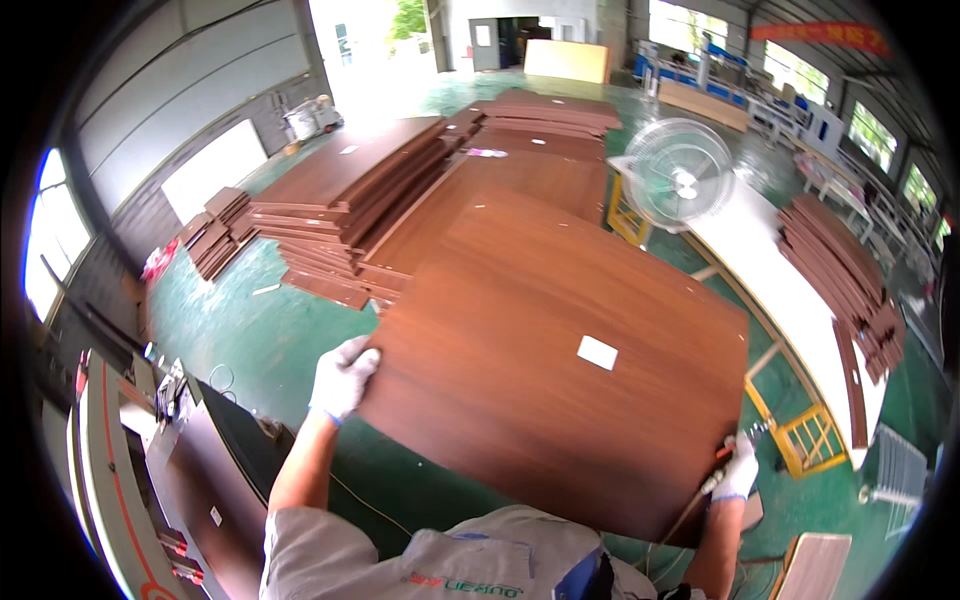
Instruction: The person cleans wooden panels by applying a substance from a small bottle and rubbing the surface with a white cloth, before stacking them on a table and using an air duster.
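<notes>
A large reddish-brown wood-grain panel [510, 320] with a white label [597, 352] lies broad in front of me. My left hand [342, 380], in a white glove, is closed on the panel's left edge, with its fingertips partly hidden. At the near right corner, my gloved right hand [738, 470] is closed around what looks like an air blow gun [716, 480] with red and brass-coloured parts. A thin hose [682, 522] runs from it toward my body. Whether the right hand also touches the panel I cannot tell.
Stacks of brown panels [345, 175] stand ahead and left. A large fan [684, 182] is beyond the panel. On the right, a white-topped table [760, 250] bears brown boards [835, 260], near a yellow frame [812, 440]. A machine [105, 470] stands at the left.
</notes>
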### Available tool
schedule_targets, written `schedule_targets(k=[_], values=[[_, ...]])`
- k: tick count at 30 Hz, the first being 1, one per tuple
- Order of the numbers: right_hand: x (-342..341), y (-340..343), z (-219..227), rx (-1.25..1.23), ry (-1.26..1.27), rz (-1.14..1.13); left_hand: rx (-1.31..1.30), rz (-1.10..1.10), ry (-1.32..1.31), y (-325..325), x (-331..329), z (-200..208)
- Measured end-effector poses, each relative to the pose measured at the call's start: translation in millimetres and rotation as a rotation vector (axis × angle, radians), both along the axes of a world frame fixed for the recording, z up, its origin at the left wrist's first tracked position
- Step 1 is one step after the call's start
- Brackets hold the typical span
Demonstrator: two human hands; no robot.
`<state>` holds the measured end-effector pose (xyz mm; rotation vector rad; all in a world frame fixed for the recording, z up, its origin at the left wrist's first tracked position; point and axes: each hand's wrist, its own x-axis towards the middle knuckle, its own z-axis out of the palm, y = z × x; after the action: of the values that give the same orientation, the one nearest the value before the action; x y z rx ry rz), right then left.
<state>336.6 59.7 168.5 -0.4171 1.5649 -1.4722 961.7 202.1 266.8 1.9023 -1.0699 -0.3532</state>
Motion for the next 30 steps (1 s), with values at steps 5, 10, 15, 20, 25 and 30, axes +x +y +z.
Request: schedule_targets(k=[5, 10, 15, 20, 25, 30], values=[[156.3, -163.4, 16.7, -0.116, 0.058, 0.448, -0.127, 0.351, 0.087, 71.7, 97.1, -2.5], [378.5, -257.4, 96.2, -0.124, -0.065, 0.906, -0.222, 0.664, 0.056, 134.1, 186.0, 1.2], [577.9, -387.1, 153.9, -0.276, -0.036, 1.279, -0.286, 0.798, 0.140, 107.1, 263.5, 23.2], [685.7, -459.4, 224.8, -0.551, 0.097, 1.401, -0.128, 0.673, 0.352, 8.4, 282.5, 51.0], [682.4, -417.4, 201.9, -0.412, -0.541, 1.731, -0.204, 0.599, 0.345, -101.0, 313.0, 41.0], [596.0, -383.6, 135.4, -0.345, -0.308, 1.501, -0.362, 0.610, 0.402, -213.7, 353.6, 32.3]])
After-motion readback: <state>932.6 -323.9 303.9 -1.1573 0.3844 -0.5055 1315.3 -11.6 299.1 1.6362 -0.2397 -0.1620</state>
